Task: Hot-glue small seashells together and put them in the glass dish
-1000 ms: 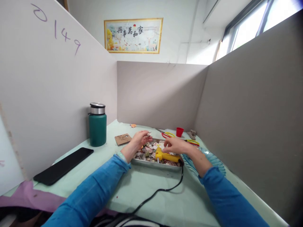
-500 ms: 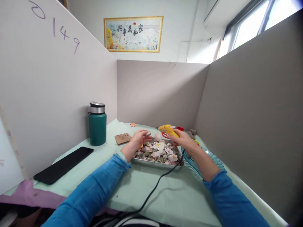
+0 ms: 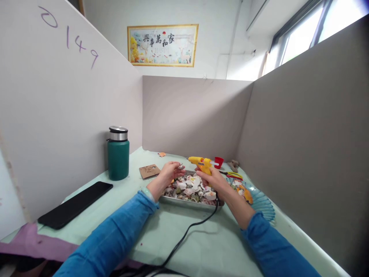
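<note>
My right hand (image 3: 213, 177) is wrapped round the handle of a yellow hot glue gun (image 3: 204, 164), whose nozzle points left toward my other hand. A white glue stick pokes out of the gun's back, and its black cord (image 3: 190, 227) runs down over the cloth. Between the fingertips of my left hand (image 3: 170, 171) is a small greyish shell (image 3: 181, 166), partly hidden by the fingers. Both hands are above a metal tray (image 3: 184, 202) heaped with shells (image 3: 193, 188) in white, pink and brown.
A blue fluted glass plate (image 3: 263, 202) with shells and orange pieces lies right of the tray. Behind it are scissors (image 3: 235, 176) and a red cup (image 3: 218, 162). A brown card (image 3: 149, 171), green bottle (image 3: 118, 159) and black phone (image 3: 76, 204) lie left. Grey partitions (image 3: 196, 115) enclose the table.
My right hand has swung the glue gun leftward and levelled it, bringing its nozzle nearer the shell. My left hand keeps its pinch in about the same place. The view tilts slightly upward.
</note>
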Demonstrator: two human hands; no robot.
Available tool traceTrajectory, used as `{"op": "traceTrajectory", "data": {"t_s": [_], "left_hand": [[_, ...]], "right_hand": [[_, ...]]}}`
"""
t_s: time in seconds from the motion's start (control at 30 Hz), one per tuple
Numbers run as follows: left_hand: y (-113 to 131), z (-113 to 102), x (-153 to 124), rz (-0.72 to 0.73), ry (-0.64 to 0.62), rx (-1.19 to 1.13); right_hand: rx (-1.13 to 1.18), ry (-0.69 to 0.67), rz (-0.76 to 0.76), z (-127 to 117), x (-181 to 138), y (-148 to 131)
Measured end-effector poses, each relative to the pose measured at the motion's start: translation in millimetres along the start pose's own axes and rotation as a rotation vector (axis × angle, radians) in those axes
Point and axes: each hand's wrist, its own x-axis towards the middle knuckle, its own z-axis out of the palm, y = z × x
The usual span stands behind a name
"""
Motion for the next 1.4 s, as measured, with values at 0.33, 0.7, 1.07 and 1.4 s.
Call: {"op": "traceTrajectory", "data": {"t_s": [0.33,0.7,1.07,1.4], "left_hand": [[-1.4,0.6,2.0,0.009,0.059,0.004],[-4.7,-2.2,4.9,0.064,0.043,0.052],[-3.2,-1.2,4.2,0.060,0.000,0.029],[-0.3,1.3,-0.6,0.067,0.021,0.057]], "right_hand": [[-0.065,-0.109,0.071,2.3,-6.3,-10.3],[-0.142,-0.109,0.097,6.4,-8.3,-11.1],[-0.142,-0.097,0.056,5.6,-6.4,-6.8],[-0.184,-0.074,0.070,3.5,-7.7,-13.2]]}}
